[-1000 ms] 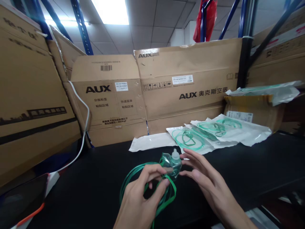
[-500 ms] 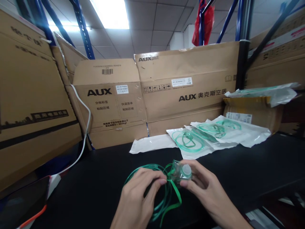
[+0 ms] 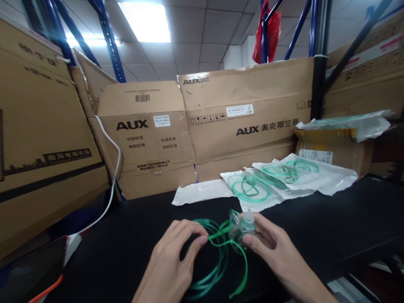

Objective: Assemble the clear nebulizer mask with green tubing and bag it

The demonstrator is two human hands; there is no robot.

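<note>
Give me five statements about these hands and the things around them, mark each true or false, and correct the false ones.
1. The left hand pinches a green strap. True.
2. The right hand holds a phone. False: the right hand holds the clear mask.
3. The coiled tubing is red. False: the coiled tubing is green.
4. Green tubes show in the white packets. True.
5. The white cable runs along the right side of the picture. False: the white cable runs along the left.
</note>
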